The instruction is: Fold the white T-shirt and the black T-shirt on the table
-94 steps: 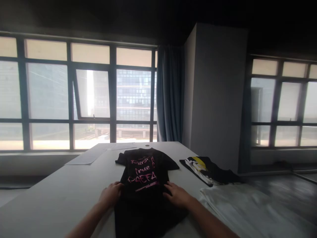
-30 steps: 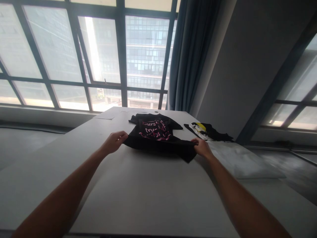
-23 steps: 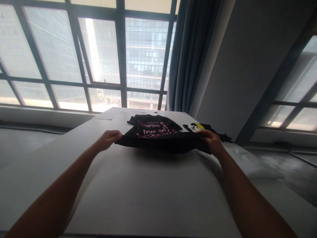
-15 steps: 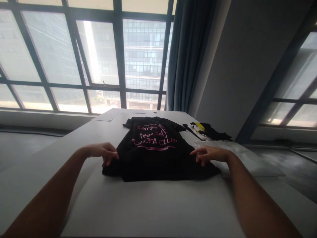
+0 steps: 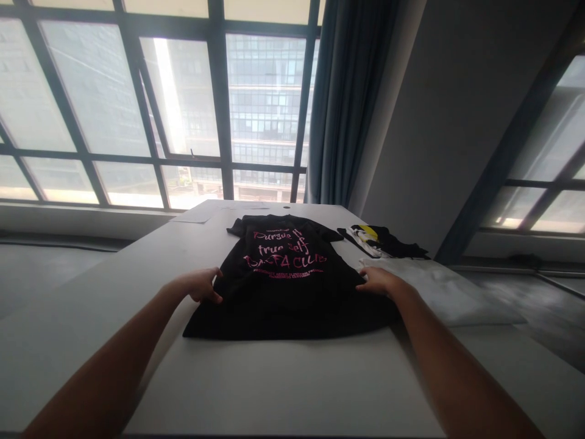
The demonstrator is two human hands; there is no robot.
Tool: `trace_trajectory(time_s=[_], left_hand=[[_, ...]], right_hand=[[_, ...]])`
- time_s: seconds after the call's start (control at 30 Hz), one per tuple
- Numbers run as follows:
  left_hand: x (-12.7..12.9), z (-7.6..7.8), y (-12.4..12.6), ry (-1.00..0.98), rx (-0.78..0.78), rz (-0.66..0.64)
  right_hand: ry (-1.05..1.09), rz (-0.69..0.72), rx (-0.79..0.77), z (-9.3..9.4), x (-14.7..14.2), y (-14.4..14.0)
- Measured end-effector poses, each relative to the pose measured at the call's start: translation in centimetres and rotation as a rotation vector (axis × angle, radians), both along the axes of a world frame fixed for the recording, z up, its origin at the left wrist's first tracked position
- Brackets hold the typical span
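My grip is loose: left hand (image 5: pixel 198 285) and right hand (image 5: pixel 380 281) rest with relaxed fingers on the side edges of the black T-shirt (image 5: pixel 287 286), pinning it spread flat, print up, on the tabletop (image 5: pixel 283 384).

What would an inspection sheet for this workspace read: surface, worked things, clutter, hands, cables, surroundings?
Surface: long white table.
Worked things: black T-shirt with pink lettering, spread flat.
Clutter: black, white and yellow folded garment; white cloth; paper sheets at the far end.
Hands: left hand and right hand rest on the shirt's side edges; grip unclear.
Cables: nothing seen.
Surroundings: large grid windows, blue-grey curtain, grey wall column.
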State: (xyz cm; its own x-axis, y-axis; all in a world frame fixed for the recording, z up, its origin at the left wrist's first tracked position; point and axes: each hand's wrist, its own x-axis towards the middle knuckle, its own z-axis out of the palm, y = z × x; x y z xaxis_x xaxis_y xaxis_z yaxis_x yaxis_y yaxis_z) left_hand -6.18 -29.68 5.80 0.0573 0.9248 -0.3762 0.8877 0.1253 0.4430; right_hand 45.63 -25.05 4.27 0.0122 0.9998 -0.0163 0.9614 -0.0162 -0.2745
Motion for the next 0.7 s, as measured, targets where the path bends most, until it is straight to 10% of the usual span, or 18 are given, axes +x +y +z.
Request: trace_trajectory(time_s=[0.4, 0.7], left_hand=[[-3.2, 2.9, -1.2, -0.291, -0.174, 0.102], [-2.7, 3.4, -1.7, -0.358, -0.281, -0.224]], right_hand=[[0.070, -0.047, -0.077, 2.5, 1.6, -0.6], [0.480, 0.097, -0.332, 3.7, 2.0, -3.0]])
